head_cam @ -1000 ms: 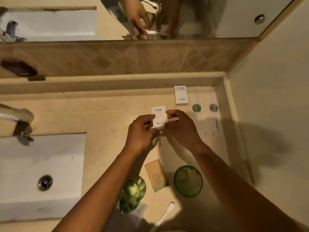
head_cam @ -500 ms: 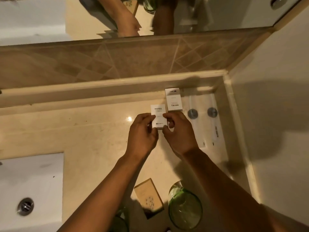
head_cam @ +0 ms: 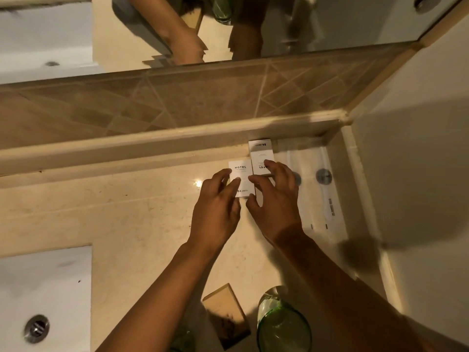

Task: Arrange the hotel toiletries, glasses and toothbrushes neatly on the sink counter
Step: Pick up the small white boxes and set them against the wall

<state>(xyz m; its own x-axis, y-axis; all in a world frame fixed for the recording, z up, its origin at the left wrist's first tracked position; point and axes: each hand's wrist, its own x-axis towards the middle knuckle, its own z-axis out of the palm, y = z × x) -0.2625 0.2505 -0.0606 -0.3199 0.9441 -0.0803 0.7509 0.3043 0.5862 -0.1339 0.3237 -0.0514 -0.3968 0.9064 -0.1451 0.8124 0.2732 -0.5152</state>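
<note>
Resting spread fingers of left hand (head_cam: 215, 212) and right hand (head_cam: 275, 201) on two white boxes, neither pinched. Lying flat on counter (head_cam: 127, 219): left box (head_cam: 241, 177) under left fingertips, right box (head_cam: 261, 154) beneath right fingers, touching side by side, farther one reaching toward back ledge. Sitting nearer: green glass (head_cam: 284, 326), tan soap packet (head_cam: 225, 313). Lying right of hands: wrapped toothbrushes (head_cam: 323, 189).
</note>
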